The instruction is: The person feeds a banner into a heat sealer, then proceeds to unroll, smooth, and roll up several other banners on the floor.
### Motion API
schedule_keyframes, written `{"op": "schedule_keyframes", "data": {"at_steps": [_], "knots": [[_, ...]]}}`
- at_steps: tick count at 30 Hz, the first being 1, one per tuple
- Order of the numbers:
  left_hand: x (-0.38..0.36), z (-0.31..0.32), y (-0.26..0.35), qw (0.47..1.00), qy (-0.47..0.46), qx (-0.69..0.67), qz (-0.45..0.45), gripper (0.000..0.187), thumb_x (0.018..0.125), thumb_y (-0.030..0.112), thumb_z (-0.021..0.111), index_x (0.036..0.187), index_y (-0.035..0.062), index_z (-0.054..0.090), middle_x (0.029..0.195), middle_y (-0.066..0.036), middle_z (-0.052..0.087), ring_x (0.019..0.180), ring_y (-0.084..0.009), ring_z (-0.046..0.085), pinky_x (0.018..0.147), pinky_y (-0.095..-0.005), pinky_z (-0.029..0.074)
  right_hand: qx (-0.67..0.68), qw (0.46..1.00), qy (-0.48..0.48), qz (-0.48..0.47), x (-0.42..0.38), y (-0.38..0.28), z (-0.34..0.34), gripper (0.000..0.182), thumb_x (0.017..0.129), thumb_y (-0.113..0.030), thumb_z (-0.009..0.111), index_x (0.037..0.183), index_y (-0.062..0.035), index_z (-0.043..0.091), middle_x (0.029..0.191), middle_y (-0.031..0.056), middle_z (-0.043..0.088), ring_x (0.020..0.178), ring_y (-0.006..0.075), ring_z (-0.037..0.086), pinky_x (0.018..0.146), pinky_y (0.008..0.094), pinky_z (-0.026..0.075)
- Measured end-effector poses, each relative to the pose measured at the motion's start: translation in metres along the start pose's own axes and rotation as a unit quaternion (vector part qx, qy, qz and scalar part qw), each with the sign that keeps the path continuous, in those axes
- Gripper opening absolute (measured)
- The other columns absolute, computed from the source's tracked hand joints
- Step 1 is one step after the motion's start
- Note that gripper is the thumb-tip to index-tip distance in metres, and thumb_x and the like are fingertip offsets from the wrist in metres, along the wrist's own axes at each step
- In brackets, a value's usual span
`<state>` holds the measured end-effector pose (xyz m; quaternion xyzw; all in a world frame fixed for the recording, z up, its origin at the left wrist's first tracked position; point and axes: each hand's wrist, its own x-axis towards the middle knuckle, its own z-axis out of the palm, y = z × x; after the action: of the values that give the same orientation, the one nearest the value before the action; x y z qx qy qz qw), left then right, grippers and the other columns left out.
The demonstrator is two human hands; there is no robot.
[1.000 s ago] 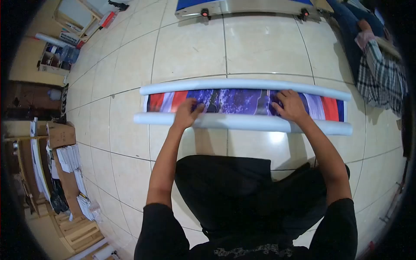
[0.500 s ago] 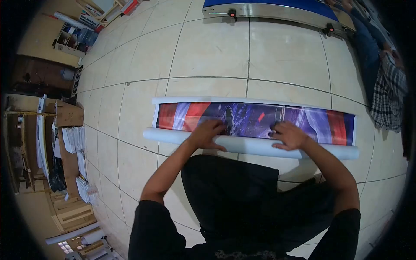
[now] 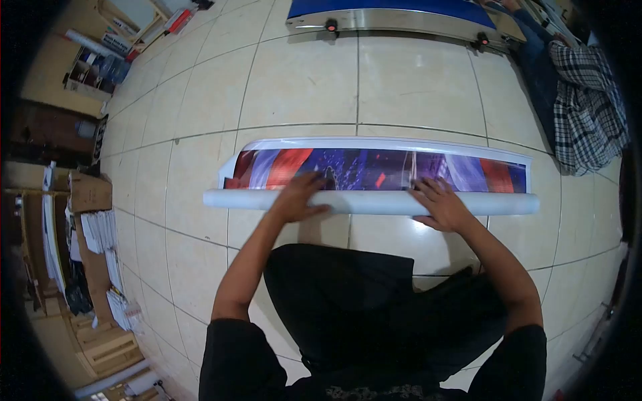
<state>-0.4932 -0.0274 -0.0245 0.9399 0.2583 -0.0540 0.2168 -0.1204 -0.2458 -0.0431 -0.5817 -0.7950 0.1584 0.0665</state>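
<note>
A partly rolled printed banner lies across the floor in front of my knees. Its white roll (image 3: 374, 202) runs along the near side, and a strip of the purple, blue and red print (image 3: 348, 167) shows beyond it. The far white edge curls up slightly. My left hand (image 3: 297, 198) lies over the roll left of the middle, fingers forward and thumb apart on the near side. Farther right, my right hand (image 3: 441, 204) rests on the roll with its fingers spread, fingertips reaching the print. Both palms hide short parts of the roll.
Pale floor tiles (image 3: 301, 87) surround the banner. A blue-topped machine with a metal side (image 3: 408, 23) stands ahead. At the upper right is another person in a checkered garment (image 3: 582, 113). Shelving with stacked white boards (image 3: 100, 230) lines the left side.
The banner and both hands have moved forward across the tiles. Less print shows between the roll and the far edge, which now curls more. My right fingers are more spread. The camera view has shifted.
</note>
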Motion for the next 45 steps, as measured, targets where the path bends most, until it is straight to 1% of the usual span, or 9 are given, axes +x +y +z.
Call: {"op": "schedule_keyframes", "data": {"at_steps": [4, 5, 7, 11, 19, 25, 29, 33, 45], "knots": [[-0.06, 0.002, -0.148, 0.94, 0.173, 0.268, -0.118, 0.066, 0.087, 0.05, 0.062, 0.138, 0.0082, 0.053, 0.143, -0.018, 0.049, 0.133, -0.0393, 0.043, 0.11, -0.0502, 0.034, -0.002, 0.998, 0.012, 0.068, -0.066, 0.026, -0.001, 0.071, 0.087, -0.039, 0.063, 0.148, -0.0137, 0.038, 0.144, 0.0184, 0.045, 0.13, 0.0367, 0.045, 0.11, 0.0531, 0.033], [-0.065, -0.061, -0.128, 0.909, 0.042, 0.052, -0.412, 0.063, 0.085, 0.046, 0.061, 0.135, 0.0095, 0.056, 0.154, -0.02, 0.034, 0.143, -0.0343, 0.032, 0.111, -0.0529, 0.032, -0.008, 0.998, 0.023, 0.062, -0.074, 0.026, 0.0, 0.069, 0.088, -0.04, 0.061, 0.148, -0.0131, 0.04, 0.144, 0.0186, 0.045, 0.13, 0.0367, 0.045, 0.11, 0.0529, 0.033], [-0.087, -0.053, -0.187, 0.564, 0.387, 0.069, -0.727, 0.062, 0.095, 0.053, 0.046, 0.139, 0.01, 0.052, 0.148, -0.029, 0.037, 0.14, -0.0444, 0.032, 0.113, -0.0478, 0.033, 0.001, 0.997, 0.01, 0.075, -0.075, 0.025, 0.002, 0.068, 0.088, -0.042, 0.059, 0.147, -0.013, 0.041, 0.145, 0.0186, 0.044, 0.131, 0.0367, 0.043, 0.111, 0.053, 0.031], [-0.117, -0.067, -0.171, 0.863, 0.28, 0.104, -0.408, 0.066, 0.094, 0.055, 0.052, 0.134, 0.0031, 0.054, 0.143, -0.028, 0.044, 0.136, -0.0382, 0.04, 0.112, -0.0457, 0.034, 0.022, 0.996, -0.007, 0.085, -0.074, 0.04, 0.006, 0.07, 0.087, -0.05, 0.056, 0.146, -0.0142, 0.042, 0.149, 0.0167, 0.04, 0.137, 0.0371, 0.037, 0.114, 0.0551, 0.026], [-0.206, 0.021, -0.26, 0.758, 0.425, -0.225, -0.441, 0.06, 0.094, 0.026, 0.062, 0.142, -0.0028, 0.042, 0.139, -0.019, 0.049, 0.124, -0.0295, 0.051, 0.102, -0.0389, 0.044, -0.088, 0.776, 0.246, 0.575, -0.194, 0.163, 0.051, 0.065, 0.083, -0.048, 0.069, 0.134, -0.0099, 0.055, 0.133, 0.0244, 0.054, 0.13, 0.0367, 0.048, 0.106, 0.0543, 0.039], [-0.237, 0.014, -0.269, 0.719, 0.37, -0.442, -0.388, 0.051, 0.098, 0.035, 0.053, 0.136, 0.003, 0.051, 0.112, -0.009, 0.064, 0.1, -0.0174, 0.06, 0.083, -0.0338, 0.049, 0.373, 0.539, 0.439, 0.614, -0.243, 0.187, 0.052, 0.04, 0.094, -0.025, 0.065, 0.128, -0.0061, 0.06, 0.097, 0.0076, 0.065, 0.074, 0.0139, 0.064, 0.059, 0.0311, 0.055], [-0.221, 0.014, -0.255, 0.647, 0.439, -0.498, -0.375, 0.04, 0.1, 0.035, 0.047, 0.127, 0.0084, 0.061, 0.1, -0.001, 0.066, 0.089, -0.0127, 0.06, 0.075, -0.0274, 0.046, 0.145, 0.683, 0.306, 0.647, -0.252, 0.196, 0.049, 0.052, 0.091, -0.034, 0.064, 0.129, 0.0, 0.056, 0.107, 0.0217, 0.068, 0.093, 0.0328, 0.068, 0.082, 0.0406, 0.055], [-0.222, 0.008, -0.243, 0.649, 0.43, -0.509, -0.368, 0.05, 0.103, 0.043, 0.04, 0.132, 0.0063, 0.058, 0.113, -0.005, 0.066, 0.105, -0.0174, 0.06, 0.09, -0.0308, 0.045, 0.046, 0.966, 0.112, 0.229, -0.115, 0.094, -0.001, 0.064, 0.07, -0.022, 0.068, 0.129, -0.0003, 0.056, 0.123, 0.0259, 0.061, 0.118, 0.0401, 0.056, 0.103, 0.0448, 0.043], [-0.217, -0.011, -0.205, 0.647, 0.399, -0.537, -0.365, 0.092, 0.096, 0.073, 0.017, 0.134, -0.0018, 0.055, 0.126, -0.01, 0.063, 0.12, -0.02, 0.054, 0.108, -0.0322, 0.032, 0.036, 0.998, -0.017, 0.044, 0.032, -0.038, 0.015, 0.073, 0.054, -0.017, 0.082, 0.118, 0.0009, 0.052, 0.104, 0.0197, 0.061, 0.094, 0.0361, 0.062, 0.085, 0.0422, 0.054]]}}
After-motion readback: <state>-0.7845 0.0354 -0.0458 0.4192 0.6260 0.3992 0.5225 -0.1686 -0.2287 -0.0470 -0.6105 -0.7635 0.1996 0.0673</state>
